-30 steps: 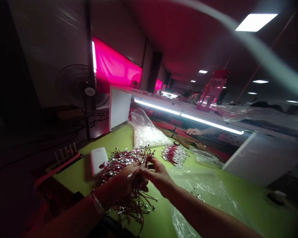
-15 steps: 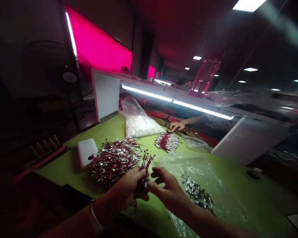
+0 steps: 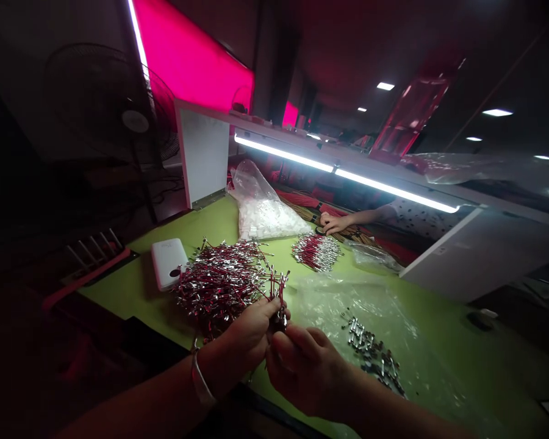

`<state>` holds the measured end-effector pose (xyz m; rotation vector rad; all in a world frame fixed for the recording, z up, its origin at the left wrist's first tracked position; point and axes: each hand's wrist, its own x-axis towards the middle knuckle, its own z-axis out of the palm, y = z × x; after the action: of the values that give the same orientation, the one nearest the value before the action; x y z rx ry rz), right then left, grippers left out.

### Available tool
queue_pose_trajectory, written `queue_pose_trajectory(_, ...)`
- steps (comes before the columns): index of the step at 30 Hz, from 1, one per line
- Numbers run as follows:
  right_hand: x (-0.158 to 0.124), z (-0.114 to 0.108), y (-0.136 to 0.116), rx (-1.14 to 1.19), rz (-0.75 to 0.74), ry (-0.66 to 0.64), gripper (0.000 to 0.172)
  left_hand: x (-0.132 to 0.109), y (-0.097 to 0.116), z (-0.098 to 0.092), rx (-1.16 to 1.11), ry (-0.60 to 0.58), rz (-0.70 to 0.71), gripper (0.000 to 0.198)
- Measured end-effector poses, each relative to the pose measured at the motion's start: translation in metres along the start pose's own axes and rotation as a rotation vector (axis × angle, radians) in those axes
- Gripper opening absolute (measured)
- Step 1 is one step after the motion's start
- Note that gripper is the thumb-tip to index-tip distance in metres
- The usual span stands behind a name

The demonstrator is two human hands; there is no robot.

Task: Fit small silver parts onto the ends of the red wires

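My left hand, with a bangle at the wrist, grips a small bunch of short red wires whose metal-tipped ends stick up past the fingers. Against its lower end my right hand is closed in a pinch, touching or nearly touching the left fingers; what it pinches is hidden. Just beyond the left hand lies a large heap of red wires with shiny ends. To the right, small metal parts are scattered on a clear plastic sheet.
A white box-shaped device sits left of the heap. Behind stand a bag of white pieces and a neat wire stack. Another person's hand rests near that stack. White panels and a lamp bar border the green table.
My right hand has moved in to the left hand and its fingers have closed at the bunch. The left hand still holds the wires. The view has shifted slightly.
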<state>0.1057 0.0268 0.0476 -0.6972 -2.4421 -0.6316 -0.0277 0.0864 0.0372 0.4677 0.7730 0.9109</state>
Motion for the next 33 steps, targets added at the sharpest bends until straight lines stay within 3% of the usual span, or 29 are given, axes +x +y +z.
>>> queue_pose_trajectory(6,-0.008,0.014,0.006,0.065,-0.052,-0.024,0.009,-0.008,-0.005,0.003,0.09,-0.028,0.02,0.015)
queue_pose_trajectory(10,0.0,0.005,0.009,0.107,-0.178,-0.037,0.012,-0.005,-0.012,-0.002,0.15,-0.059,0.042,0.021)
queue_pose_trajectory(12,0.003,-0.003,0.006,0.197,-0.135,-0.02,0.014,-0.004,-0.016,-0.005,0.158,-0.062,0.05,0.024)
queue_pose_trajectory(15,0.007,-0.014,0.004,0.403,0.156,0.111,0.016,-0.007,-0.018,-0.008,0.16,-0.074,0.032,0.024)
queue_pose_trajectory(19,0.008,-0.023,0.011,0.852,0.95,0.358,0.009,-0.015,-0.018,-0.01,0.179,-0.13,-0.032,0.029)
queue_pose_trajectory(22,0.008,-0.022,0.017,1.25,1.408,0.334,0.02,-0.018,-0.02,-0.011,0.188,-0.188,-0.061,0.032)
queue_pose_trajectory(24,0.007,-0.018,0.016,1.427,1.505,0.252,0.026,-0.02,-0.023,-0.011,0.199,-0.221,-0.08,0.035)
queue_pose_trajectory(27,0.002,-0.01,0.009,1.553,1.521,0.209,0.031,-0.024,-0.029,-0.011,0.226,-0.264,-0.124,0.038)
queue_pose_trajectory(33,-0.016,-0.005,0.004,1.298,1.494,0.237,0.031,-0.034,-0.033,-0.015,0.197,-0.284,-0.173,0.034)
